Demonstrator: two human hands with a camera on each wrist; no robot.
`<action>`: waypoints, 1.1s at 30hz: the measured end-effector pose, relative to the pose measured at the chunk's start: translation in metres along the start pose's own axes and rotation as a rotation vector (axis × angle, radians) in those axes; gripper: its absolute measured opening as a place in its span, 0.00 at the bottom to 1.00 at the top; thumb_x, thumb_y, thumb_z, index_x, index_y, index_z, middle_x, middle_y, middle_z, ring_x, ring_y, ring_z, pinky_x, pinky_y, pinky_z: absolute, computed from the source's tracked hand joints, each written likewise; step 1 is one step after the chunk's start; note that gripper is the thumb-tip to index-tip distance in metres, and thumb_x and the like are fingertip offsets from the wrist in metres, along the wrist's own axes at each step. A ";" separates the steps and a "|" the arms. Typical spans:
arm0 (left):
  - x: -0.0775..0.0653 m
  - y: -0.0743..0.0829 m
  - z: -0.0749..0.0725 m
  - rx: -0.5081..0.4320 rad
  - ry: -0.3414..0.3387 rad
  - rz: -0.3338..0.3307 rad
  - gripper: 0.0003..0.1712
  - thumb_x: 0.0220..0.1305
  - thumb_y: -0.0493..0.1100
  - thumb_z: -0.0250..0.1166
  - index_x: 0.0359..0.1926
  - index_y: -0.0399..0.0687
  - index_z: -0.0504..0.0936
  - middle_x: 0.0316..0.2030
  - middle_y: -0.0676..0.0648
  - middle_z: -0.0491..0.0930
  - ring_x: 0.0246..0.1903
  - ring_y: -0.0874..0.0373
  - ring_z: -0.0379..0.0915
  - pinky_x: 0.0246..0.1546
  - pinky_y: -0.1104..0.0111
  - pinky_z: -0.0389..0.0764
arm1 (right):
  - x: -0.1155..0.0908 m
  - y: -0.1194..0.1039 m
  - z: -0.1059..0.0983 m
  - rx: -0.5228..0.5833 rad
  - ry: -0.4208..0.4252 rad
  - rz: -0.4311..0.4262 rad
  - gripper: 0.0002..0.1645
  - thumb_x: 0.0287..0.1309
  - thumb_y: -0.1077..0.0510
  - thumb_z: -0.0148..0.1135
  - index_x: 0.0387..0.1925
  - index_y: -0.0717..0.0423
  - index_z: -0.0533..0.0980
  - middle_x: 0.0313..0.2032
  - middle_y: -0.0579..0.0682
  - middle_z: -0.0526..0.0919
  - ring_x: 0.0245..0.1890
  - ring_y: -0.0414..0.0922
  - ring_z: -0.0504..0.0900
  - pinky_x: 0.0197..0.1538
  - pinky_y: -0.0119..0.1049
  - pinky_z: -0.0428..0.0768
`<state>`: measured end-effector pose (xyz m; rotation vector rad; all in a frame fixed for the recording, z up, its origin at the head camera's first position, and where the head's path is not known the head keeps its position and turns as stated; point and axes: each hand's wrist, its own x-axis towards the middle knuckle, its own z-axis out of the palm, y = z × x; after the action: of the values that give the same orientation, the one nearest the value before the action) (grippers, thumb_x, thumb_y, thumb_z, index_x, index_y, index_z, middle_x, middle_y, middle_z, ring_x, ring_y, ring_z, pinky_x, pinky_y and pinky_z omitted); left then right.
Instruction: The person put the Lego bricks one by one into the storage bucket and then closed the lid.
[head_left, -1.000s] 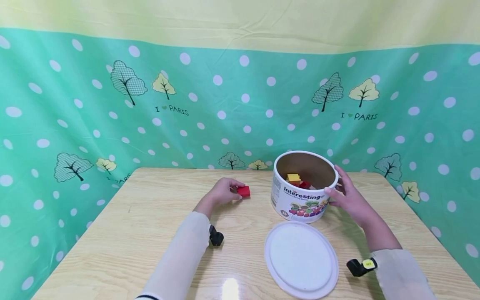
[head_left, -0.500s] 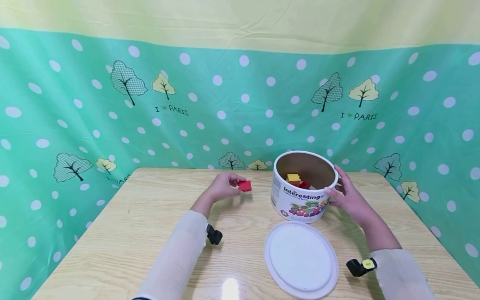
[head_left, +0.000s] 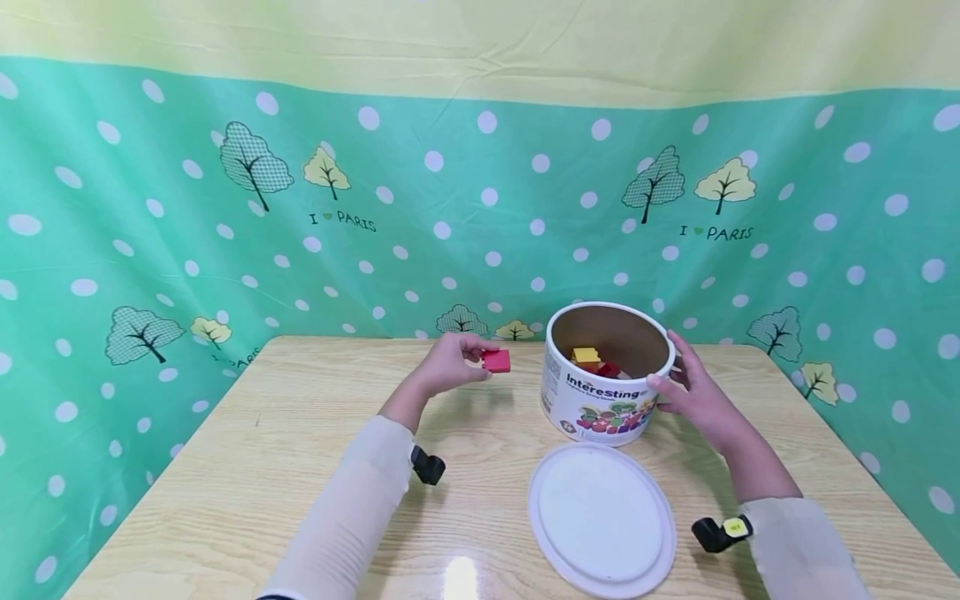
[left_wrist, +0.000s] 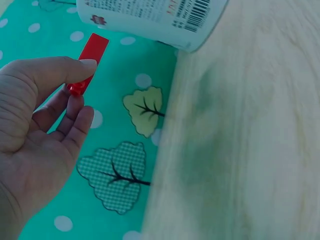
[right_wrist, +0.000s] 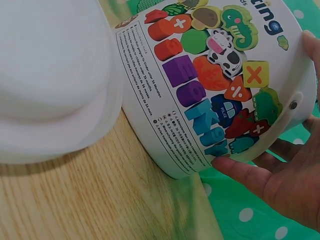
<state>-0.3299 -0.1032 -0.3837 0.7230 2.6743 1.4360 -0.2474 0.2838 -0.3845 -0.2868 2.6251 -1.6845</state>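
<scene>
My left hand (head_left: 452, 365) pinches a red building block (head_left: 497, 361) between thumb and fingers, raised above the table to the left of the bucket. In the left wrist view the block (left_wrist: 94, 55) points up from the thumb, with a small knob near its lower end. The white bucket (head_left: 603, 404) stands upright, printed with "Interesting" and coloured toys. Inside it lie a yellow block (head_left: 584, 356) and some red pieces (head_left: 609, 369). My right hand (head_left: 693, 392) holds the bucket's right side, its thumb near the front rim; part of the fingers is hidden behind the wall.
A round white lid (head_left: 602, 517) lies flat on the wooden table (head_left: 285, 467), just in front of the bucket. A white handle strap (right_wrist: 280, 132) hangs on the bucket's side. Behind the table hangs a green dotted cloth (head_left: 420, 208).
My left hand has lifted the red block off the table and carried it up and slightly right, nearer the bucket. The right hand, bucket and lid stay in place.
</scene>
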 end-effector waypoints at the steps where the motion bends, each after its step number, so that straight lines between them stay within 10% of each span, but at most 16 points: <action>1: 0.001 0.003 0.000 0.001 -0.001 0.010 0.25 0.49 0.31 0.74 0.52 0.43 0.84 0.46 0.46 0.83 0.43 0.50 0.78 0.46 0.62 0.81 | 0.000 0.000 0.000 0.001 0.000 0.001 0.53 0.68 0.45 0.57 0.76 0.30 0.30 0.74 0.67 0.42 0.69 0.72 0.50 0.54 0.64 0.73; 33: 0.036 0.088 -0.012 -0.128 -0.015 0.049 0.23 0.53 0.34 0.74 0.53 0.47 0.84 0.48 0.48 0.80 0.45 0.50 0.78 0.39 0.66 0.84 | -0.001 -0.002 -0.001 -0.002 -0.002 0.013 0.54 0.67 0.44 0.58 0.76 0.29 0.29 0.74 0.67 0.41 0.69 0.71 0.49 0.54 0.64 0.73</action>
<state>-0.3310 -0.0561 -0.2998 0.7897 2.5422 1.5899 -0.2468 0.2840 -0.3825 -0.2699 2.6218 -1.6769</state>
